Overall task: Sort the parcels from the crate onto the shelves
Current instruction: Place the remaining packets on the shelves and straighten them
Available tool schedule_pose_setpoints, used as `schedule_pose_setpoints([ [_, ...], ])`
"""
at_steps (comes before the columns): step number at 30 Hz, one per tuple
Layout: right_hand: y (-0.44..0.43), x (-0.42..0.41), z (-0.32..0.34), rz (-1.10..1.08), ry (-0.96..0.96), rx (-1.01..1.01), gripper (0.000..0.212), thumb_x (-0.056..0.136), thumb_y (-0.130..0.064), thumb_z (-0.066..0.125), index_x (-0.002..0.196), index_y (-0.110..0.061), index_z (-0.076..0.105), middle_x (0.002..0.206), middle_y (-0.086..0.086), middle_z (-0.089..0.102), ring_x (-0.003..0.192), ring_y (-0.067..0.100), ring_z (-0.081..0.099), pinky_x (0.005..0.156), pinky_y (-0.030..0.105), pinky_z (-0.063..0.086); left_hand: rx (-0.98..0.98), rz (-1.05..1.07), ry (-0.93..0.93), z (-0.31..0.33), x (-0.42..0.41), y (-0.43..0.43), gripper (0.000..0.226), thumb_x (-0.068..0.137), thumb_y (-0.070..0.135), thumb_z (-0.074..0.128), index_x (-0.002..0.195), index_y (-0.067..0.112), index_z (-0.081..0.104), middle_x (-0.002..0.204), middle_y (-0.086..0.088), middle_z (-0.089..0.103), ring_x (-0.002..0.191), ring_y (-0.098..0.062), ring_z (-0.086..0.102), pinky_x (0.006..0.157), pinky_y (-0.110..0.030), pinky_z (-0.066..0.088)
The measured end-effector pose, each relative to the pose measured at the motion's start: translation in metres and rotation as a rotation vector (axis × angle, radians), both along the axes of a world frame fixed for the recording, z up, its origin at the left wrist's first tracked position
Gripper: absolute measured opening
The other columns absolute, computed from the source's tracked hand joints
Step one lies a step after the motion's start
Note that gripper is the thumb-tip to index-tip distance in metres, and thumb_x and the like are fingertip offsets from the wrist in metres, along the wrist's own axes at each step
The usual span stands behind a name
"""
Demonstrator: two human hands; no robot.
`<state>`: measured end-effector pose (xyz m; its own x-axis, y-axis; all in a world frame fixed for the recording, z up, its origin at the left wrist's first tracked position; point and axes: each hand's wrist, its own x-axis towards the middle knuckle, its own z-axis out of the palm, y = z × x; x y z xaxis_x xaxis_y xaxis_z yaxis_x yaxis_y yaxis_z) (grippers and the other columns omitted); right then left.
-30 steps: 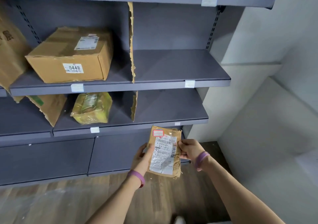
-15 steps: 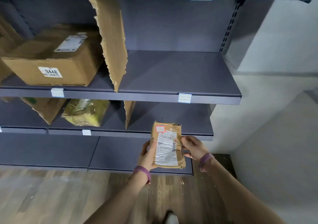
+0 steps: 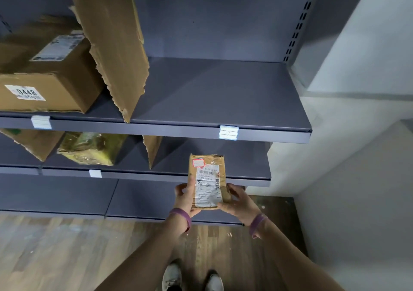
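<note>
Parcel [image 3: 206,181], gripped at its lower end by left hand [image 3: 185,198] and right hand [image 3: 238,202], could be shelved in the wrong bay if its label is misread.

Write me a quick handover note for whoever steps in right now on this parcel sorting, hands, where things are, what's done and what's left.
Left hand and right hand: both hold one small brown parcel upright, label facing the person, in front of the lower shelf.

On the shelves: a cardboard box marked 0448 sits on the middle shelf, left of the cardboard divider. A yellow-green wrapped parcel lies on the lower shelf, left of its divider.

Done: those parcels look shelved.

Left: the held parcel is not placed yet; the bays right of both dividers are bare. The crate is out of view, so the remaining count is unknown.
</note>
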<state>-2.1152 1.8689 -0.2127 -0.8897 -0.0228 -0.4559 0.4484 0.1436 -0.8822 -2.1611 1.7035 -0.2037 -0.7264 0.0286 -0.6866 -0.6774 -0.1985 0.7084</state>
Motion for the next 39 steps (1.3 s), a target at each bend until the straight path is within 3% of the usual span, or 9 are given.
schedule_pose_setpoints([
  [2, -0.001, -0.006, 0.003, -0.025, 0.025, 0.003, 0.063, 0.067, -0.038, 0.083, 0.121, -0.015, 0.059, 0.115, -0.003, 0.068, 0.104, 0.014, 0.066, 0.085, 0.027, 0.056, 0.039, -0.028, -0.013, 0.001, -0.013, 0.002, 0.068, 0.077, 0.055, 0.069, 0.122, 0.013, 0.04, 0.105, -0.012, 0.07, 0.093, -0.029, 0.069, 0.083, -0.05, 0.056],
  [5, 0.003, -0.019, 0.003, -0.075, 0.064, 0.058, 0.044, 0.073, -0.033, 0.08, 0.112, -0.027, 0.06, 0.107, -0.015, 0.068, 0.099, 0.01, 0.067, 0.083, 0.022, 0.055, -0.023, -0.129, 0.045, 0.01, -0.026, 0.007, 0.031, 0.096, 0.02, 0.052, 0.123, 0.008, 0.046, 0.105, -0.01, 0.064, 0.083, -0.012, 0.062, 0.065, -0.024, 0.055],
  [7, 0.004, -0.031, 0.004, -0.101, 0.091, 0.11, 0.035, 0.079, -0.024, 0.077, 0.111, -0.026, 0.061, 0.104, -0.017, 0.066, 0.096, 0.007, 0.066, 0.076, 0.013, 0.053, -0.069, -0.202, 0.102, 0.016, -0.034, 0.007, 0.026, 0.097, 0.009, 0.043, 0.122, 0.007, 0.05, 0.106, -0.01, 0.061, 0.081, -0.008, 0.059, 0.057, -0.014, 0.053],
  [12, 0.001, -0.058, 0.01, -0.261, 0.129, 0.189, 0.045, 0.082, -0.025, 0.074, 0.117, -0.013, 0.049, 0.104, -0.008, 0.059, 0.093, 0.009, 0.06, 0.069, 0.009, 0.048, -0.087, -0.22, 0.112, 0.009, -0.065, -0.001, 0.038, 0.094, 0.014, 0.055, 0.13, 0.016, 0.045, 0.117, -0.01, 0.06, 0.09, -0.016, 0.062, 0.09, -0.035, 0.05],
  [17, 0.003, -0.081, 0.006, -0.286, 0.129, 0.311, 0.036, 0.092, -0.025, 0.062, 0.122, -0.012, 0.048, 0.109, -0.004, 0.058, 0.089, 0.009, 0.057, 0.066, 0.008, 0.041, -0.167, -0.226, 0.181, 0.003, -0.091, 0.007, 0.026, 0.093, 0.016, 0.059, 0.117, 0.012, 0.049, 0.115, -0.009, 0.057, 0.096, -0.02, 0.059, 0.07, -0.021, 0.051],
  [22, 0.005, -0.089, -0.009, -0.209, 0.089, 0.411, 0.035, 0.098, -0.031, 0.051, 0.128, -0.015, 0.053, 0.124, 0.004, 0.062, 0.108, 0.021, 0.06, 0.081, 0.024, 0.047, -0.319, -0.356, 0.205, -0.018, -0.1, 0.013, 0.014, 0.096, 0.022, 0.054, 0.11, 0.019, 0.052, 0.121, -0.009, 0.057, 0.105, -0.026, 0.056, 0.088, -0.038, 0.05],
  [26, 0.004, -0.084, -0.016, -0.093, 0.063, 0.429, 0.043, 0.098, -0.045, 0.043, 0.135, -0.023, 0.048, 0.133, 0.003, 0.057, 0.117, 0.023, 0.058, 0.084, 0.031, 0.051, -0.529, -0.465, 0.257, -0.027, -0.093, 0.011, 0.031, 0.099, 0.026, 0.044, 0.127, 0.014, 0.051, 0.122, -0.009, 0.06, 0.101, -0.024, 0.056, 0.081, -0.035, 0.047],
  [32, 0.001, -0.055, -0.026, 0.04, 0.17, 0.698, 0.052, 0.098, -0.014, 0.048, 0.145, -0.032, 0.034, 0.156, 0.0, 0.022, 0.143, 0.025, 0.025, 0.111, 0.036, 0.035, -0.725, -0.453, 0.456, -0.029, -0.065, 0.002, 0.043, 0.095, 0.012, 0.051, 0.138, 0.012, 0.044, 0.132, -0.017, 0.047, 0.116, -0.03, 0.055, 0.09, -0.029, 0.044],
  [39, -0.003, -0.047, -0.028, 0.21, 0.173, 0.761, 0.067, 0.098, -0.01, 0.043, 0.153, -0.03, 0.011, 0.161, -0.005, 0.006, 0.148, 0.023, 0.013, 0.111, 0.031, 0.033, -0.747, -0.646, 0.559, -0.034, -0.048, 0.006, 0.058, 0.093, 0.013, 0.055, 0.146, 0.019, 0.032, 0.149, -0.005, 0.028, 0.134, -0.021, 0.039, 0.108, -0.026, 0.033],
])
